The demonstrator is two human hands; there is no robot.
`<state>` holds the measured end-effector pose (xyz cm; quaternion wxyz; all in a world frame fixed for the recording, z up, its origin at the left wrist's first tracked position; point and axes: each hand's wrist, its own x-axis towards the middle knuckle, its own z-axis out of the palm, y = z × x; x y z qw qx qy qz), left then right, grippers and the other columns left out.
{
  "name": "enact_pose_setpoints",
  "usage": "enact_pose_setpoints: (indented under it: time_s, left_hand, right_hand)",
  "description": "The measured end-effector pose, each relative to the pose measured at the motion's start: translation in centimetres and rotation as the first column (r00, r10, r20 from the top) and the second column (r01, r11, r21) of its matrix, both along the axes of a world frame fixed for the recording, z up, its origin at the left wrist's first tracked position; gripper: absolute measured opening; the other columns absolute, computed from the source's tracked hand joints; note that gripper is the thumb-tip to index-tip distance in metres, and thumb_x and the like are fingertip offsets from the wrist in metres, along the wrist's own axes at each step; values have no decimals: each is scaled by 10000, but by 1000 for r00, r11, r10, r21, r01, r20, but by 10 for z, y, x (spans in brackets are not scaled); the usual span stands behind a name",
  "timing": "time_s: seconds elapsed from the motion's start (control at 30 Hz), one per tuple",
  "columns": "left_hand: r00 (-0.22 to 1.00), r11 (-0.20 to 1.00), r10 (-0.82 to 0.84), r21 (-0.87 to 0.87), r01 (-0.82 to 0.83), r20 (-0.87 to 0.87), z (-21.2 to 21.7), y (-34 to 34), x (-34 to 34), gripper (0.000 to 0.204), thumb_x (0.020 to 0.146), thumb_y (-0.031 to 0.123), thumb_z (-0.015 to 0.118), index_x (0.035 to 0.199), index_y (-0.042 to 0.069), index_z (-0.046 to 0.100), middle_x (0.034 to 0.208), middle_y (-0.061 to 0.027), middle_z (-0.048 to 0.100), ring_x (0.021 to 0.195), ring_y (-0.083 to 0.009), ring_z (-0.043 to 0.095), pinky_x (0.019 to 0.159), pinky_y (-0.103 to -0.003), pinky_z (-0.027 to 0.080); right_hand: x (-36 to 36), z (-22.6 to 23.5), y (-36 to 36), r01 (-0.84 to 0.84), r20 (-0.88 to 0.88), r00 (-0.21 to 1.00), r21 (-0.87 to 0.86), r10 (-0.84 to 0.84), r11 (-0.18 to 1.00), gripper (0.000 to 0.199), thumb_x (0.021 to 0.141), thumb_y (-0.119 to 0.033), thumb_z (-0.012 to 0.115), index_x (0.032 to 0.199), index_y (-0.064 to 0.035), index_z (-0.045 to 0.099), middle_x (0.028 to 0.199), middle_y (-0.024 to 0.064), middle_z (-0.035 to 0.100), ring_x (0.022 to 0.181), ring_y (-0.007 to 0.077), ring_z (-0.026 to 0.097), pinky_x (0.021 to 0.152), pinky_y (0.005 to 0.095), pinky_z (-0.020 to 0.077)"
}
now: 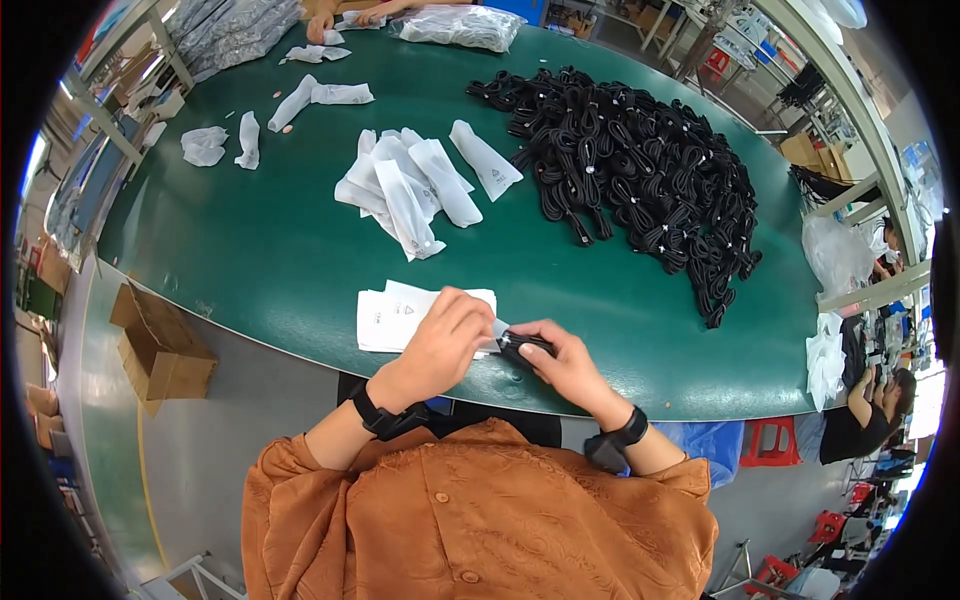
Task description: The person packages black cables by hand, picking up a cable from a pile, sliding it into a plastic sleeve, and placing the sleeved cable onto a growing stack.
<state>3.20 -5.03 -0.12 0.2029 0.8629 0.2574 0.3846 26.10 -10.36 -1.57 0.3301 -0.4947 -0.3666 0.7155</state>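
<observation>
- The fingers of the right hand [568, 362] are clamped on a black coiled cable [522, 347], held just over the near edge of the desk [270, 250].
- The fingers of the left hand [445, 335] are pinched together on a small white bag [497, 328] at the end of the cable; the cable seems to be partly at the mouth of the bag, but I cannot tell how deep.
- Under the left hand lies a flat stack of empty bags [385, 318], touching the near edge of the desk.
- Farther out, in the middle, is a loose heap of filled bags [420, 185]; I judge that these are done.
- To the right of it a big pile of cables [640, 170] lies bare, so most of the work seems left.
- Some more white bags [310, 100] are scattered at the far left.
- A cardboard box [160, 345] stands on the floor, left of the desk.
</observation>
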Motion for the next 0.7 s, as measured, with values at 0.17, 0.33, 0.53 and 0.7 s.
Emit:
enact_pose_setpoints:
  time_s: [0.17,0.33,0.53,0.7]
  left_hand:
    - [996,996,64,-60,-60,65,15,14,1,151,808,-20,676,913,23,576,1021,-98,593,930,-275,551,808,-358,472]
    - [931,873,120,-482,66,344,33,51,-15,65,915,45,633,959,22,591,1010,-55,624,887,-156,575,756,-278,466]
    - [761,836,430,-531,-134,485,66,111,-38,141,928,81,648,1057,27,635,1019,-44,629,892,-143,588,744,-266,480]
    - [979,950,203,-245,-194,11,36,49,-22,228,839,52,725,1055,37,652,1017,-84,617,870,-193,602,747,-308,502]
  right_hand:
    - [-16,24,8,-372,495,796,854,-349,364,441,867,26,686,1293,-37,591,1086,123,593,757,146,588,653,258,493]
    - [-20,44,28,-198,347,856,904,-382,378,482,845,42,700,1302,-54,584,1148,125,562,820,168,598,690,278,507]
    - [32,10,106,-441,490,323,835,-810,329,393,870,-42,693,1247,-55,583,1146,151,566,874,289,626,707,364,530]
    - [73,-28,127,-496,752,103,606,-652,622,339,875,-74,694,1195,-44,586,1047,150,620,840,353,627,722,412,534]
